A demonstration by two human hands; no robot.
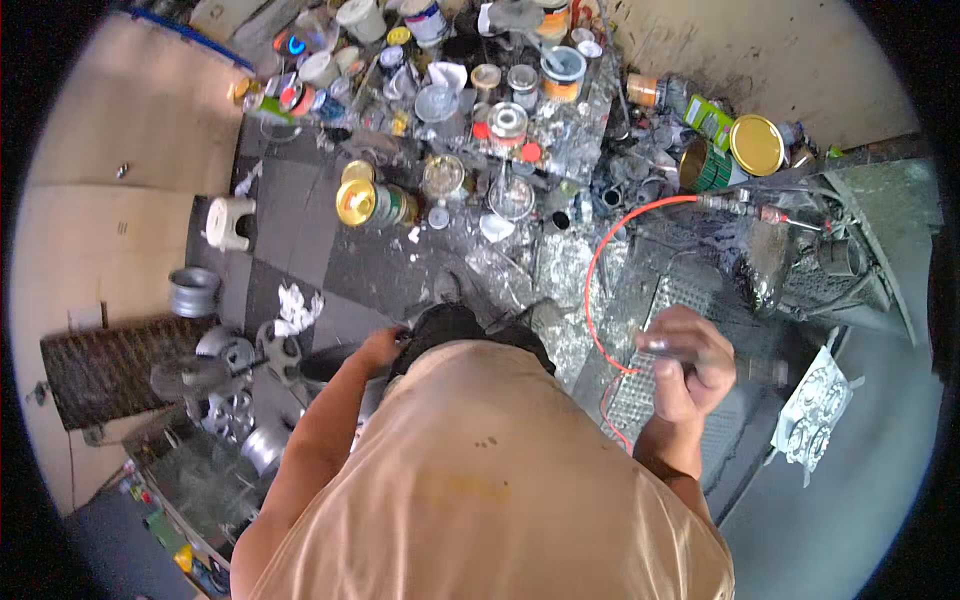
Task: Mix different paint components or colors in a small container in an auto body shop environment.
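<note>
- Right hand (690, 368): out in front of the body on the right, fingers curled around a grey, metallic tool (673, 350); it is blurred, so its exact kind cannot be told.
- The tool sits in the right hand, above the patterned plate (638, 405) on the floor; a smeared grey shape shows just right of the fingers.
- Left hand (381, 349): low on the left, beside the person's dark trousers (440, 325). Its fingers are partly hidden, and whether it grips anything cannot be told.
- Hose (590, 270): orange, curving from metal fittings (735, 207) at upper right down to just beside the right hand; whether it joins the tool is unclear.
- Silver piece (815, 408): patterned, at the far right, well apart from the right hand.
- Table (575, 140): ahead, stained, crowded with pots and tubs, among them an orange tub (564, 85) and a red lid (531, 152).
- Gold-topped can (358, 203): on the floor, near the table.
- Green can (705, 168): upper right, with a round gold lid (757, 145) beside it.
- White stool (230, 222): to the left, with crumpled paper (298, 308) on the floor nearer the left hand.
- Wheel rims (194, 293): several, grouped at the left.
</note>
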